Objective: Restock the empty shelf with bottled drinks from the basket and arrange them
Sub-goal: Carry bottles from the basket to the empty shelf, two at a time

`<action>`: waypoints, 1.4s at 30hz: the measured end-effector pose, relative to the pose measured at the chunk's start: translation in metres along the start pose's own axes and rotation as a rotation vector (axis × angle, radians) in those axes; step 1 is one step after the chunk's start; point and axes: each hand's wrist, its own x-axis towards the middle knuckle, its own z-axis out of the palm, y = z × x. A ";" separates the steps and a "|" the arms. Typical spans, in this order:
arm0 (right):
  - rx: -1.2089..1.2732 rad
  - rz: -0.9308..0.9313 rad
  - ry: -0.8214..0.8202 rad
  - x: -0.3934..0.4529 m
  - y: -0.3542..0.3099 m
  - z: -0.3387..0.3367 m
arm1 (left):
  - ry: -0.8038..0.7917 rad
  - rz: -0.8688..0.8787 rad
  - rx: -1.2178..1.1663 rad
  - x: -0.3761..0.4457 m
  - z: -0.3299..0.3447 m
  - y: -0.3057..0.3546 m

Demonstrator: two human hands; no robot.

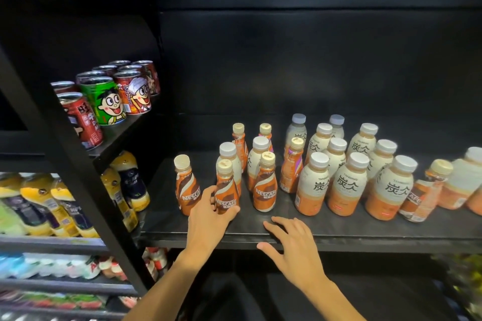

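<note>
Nescafé bottle point(226, 191) is gripped low on its body by the left hand point(208, 214), fingers curled round it, upright near the front of the black shelf point(339, 229). The right hand point(292, 240) is laid on the shelf edge, fingers spread, nothing held.

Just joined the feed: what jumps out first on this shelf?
The crowd of orange-and-cream bottled drinks standing across the black shelf. At its front left, the left hand grips a Nescafe bottle; the right hand rests open on the shelf edge.
</note>
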 end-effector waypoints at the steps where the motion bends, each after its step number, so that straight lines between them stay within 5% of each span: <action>1: 0.000 0.004 -0.007 0.000 0.000 -0.001 | 0.011 -0.001 0.003 0.001 0.002 0.001; 8: 0.016 0.010 -0.040 0.002 -0.002 -0.007 | 0.041 -0.042 0.048 -0.017 0.006 -0.006; 21: -0.071 -0.060 -0.187 0.013 -0.043 -0.054 | -0.012 0.135 0.741 -0.074 -0.055 -0.029; 31: 0.021 -0.256 -0.121 0.004 -0.213 -0.103 | 0.114 0.096 0.862 -0.155 -0.225 -0.074; 42: 0.145 -0.511 -0.189 -0.022 -0.420 -0.086 | 0.309 -0.176 0.935 -0.255 -0.401 -0.166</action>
